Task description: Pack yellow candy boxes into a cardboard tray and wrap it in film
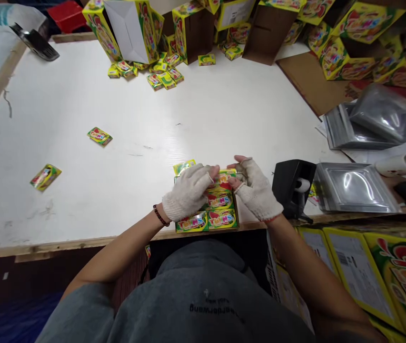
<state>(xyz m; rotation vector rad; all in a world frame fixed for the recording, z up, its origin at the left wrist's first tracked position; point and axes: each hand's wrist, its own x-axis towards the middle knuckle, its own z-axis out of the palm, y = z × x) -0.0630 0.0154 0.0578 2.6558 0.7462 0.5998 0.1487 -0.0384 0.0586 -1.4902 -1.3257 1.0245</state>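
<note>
Both my hands wear white knit gloves and meet over a small open box [207,222] of yellow-green candy packets at the table's near edge. My left hand [187,191] lies curled over the packets on the box's left side. My right hand [256,189] pinches a packet [224,180] at the top of the stack between thumb and fingers. Another packet [183,166] lies just behind the box.
Two loose packets [99,136] [45,176] lie on the white table [81,109] to the left. Several packets and yellow cartons [142,28] crowd the far edge. A black tape dispenser [293,186], clear trays [354,187] and stacked cartons [377,276] stand at right.
</note>
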